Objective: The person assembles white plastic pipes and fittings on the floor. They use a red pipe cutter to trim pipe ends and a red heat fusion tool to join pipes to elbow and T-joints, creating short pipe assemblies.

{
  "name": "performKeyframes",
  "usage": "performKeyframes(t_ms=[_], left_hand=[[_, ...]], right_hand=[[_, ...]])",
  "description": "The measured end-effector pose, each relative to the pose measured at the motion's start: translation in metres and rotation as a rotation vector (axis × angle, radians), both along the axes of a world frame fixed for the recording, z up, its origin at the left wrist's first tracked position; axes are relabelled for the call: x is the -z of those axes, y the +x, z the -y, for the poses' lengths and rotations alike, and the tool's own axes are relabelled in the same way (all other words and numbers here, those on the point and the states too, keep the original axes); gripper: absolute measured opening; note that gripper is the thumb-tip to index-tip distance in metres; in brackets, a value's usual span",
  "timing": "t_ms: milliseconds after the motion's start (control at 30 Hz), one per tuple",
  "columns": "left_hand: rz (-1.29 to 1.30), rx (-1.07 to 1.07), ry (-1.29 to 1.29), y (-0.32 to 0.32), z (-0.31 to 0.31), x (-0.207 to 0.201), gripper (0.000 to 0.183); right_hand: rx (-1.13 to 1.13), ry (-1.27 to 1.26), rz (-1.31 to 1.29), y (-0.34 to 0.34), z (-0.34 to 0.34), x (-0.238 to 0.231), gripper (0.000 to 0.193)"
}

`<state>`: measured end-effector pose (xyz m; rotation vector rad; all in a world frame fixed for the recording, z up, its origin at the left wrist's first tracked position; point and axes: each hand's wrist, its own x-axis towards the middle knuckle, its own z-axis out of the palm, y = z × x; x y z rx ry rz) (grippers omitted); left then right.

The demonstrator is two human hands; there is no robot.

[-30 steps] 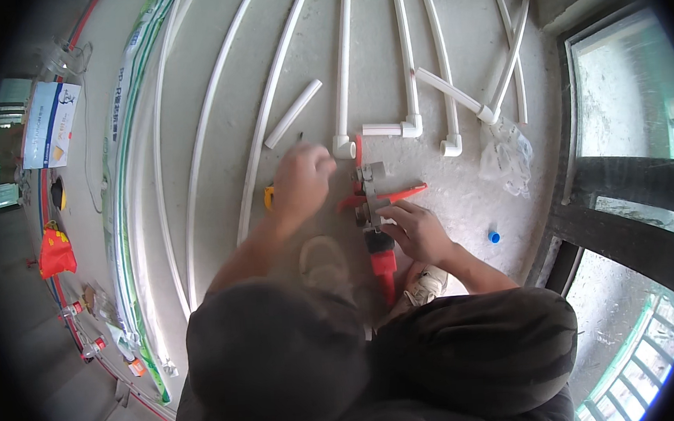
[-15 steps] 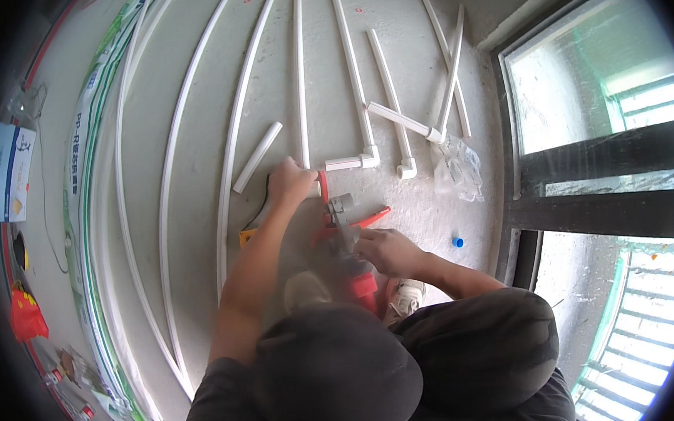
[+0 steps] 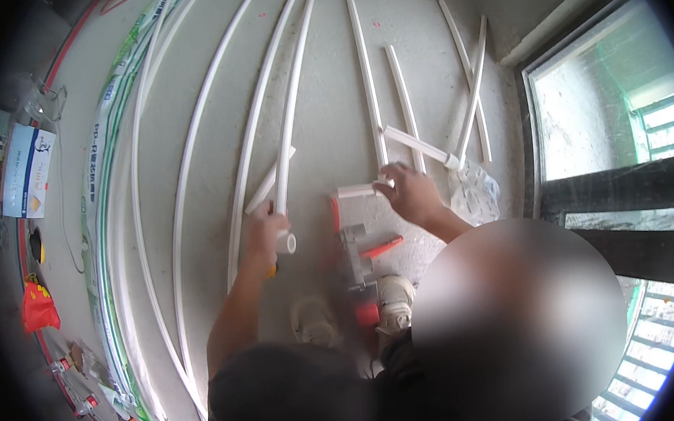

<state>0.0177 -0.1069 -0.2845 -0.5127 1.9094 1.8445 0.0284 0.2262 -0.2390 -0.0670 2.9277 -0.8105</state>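
My left hand [image 3: 264, 242] is closed around a long white plastic pipe [image 3: 293, 97], close to its near end, where a round opening shows. Over a white elbow fitting, my right hand [image 3: 413, 196] has its fingertips bent onto it; a short pipe piece [image 3: 356, 190] extends left from that elbow and a long pipe [image 3: 366, 77] runs away from it. The fingers hide most of the elbow. Between my hands and close to my shoes stands a pipe fusion welder [image 3: 353, 256] with a grey body and red parts, touched by neither hand.
More white pipes [image 3: 193, 134] lie lengthwise on the concrete floor, with a loose short pipe [image 3: 262, 190] beside the held one. A clear plastic bag [image 3: 475, 190] sits at right near the window [image 3: 613, 186]. Leftward are a long wrapped pipe bundle [image 3: 100, 225], a box [image 3: 27, 171] and a red bag [image 3: 40, 304].
My left hand has moved nearer, drawing the long pipe back and tilting it. My right hand has left the welder and reached forward to the elbow. The view has shifted slightly.
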Motion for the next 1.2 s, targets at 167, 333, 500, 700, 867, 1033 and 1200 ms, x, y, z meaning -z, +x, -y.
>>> performKeyframes(t_ms=[167, 333, 500, 700, 867, 1033, 1200], left_hand=[[0.052, 0.021, 0.016, 0.041, 0.015, -0.027, 0.025], [0.016, -0.034, 0.001, 0.051, 0.012, -0.026, 0.025], [0.007, -0.096, 0.034, 0.057, -0.013, -0.032, 0.027], [-0.037, -0.078, 0.131, 0.079, -0.007, -0.031, 0.021], [-0.517, -0.102, -0.161, 0.100, 0.011, -0.047, 0.018], [-0.592, -0.221, -0.209, 0.094, 0.007, -0.105, 0.023], [-0.561, -0.393, -0.130, 0.094, 0.006, -0.098, 0.029]], right_hand=[[0.189, 0.183, 0.099, -0.073, -0.005, 0.080, 0.059], [0.460, -0.169, 0.198, -0.088, 0.004, 0.084, 0.045], [0.493, -0.468, 0.112, -0.087, -0.032, 0.074, 0.024], [0.466, -0.749, 0.183, -0.053, -0.014, 0.000, 0.012], [0.346, -0.844, 0.232, -0.069, 0.050, -0.009, 0.016], [0.126, -0.745, -0.001, -0.093, 0.168, 0.029, 0.025], [0.010, -0.823, 0.171, -0.114, 0.234, 0.069, 0.032]])
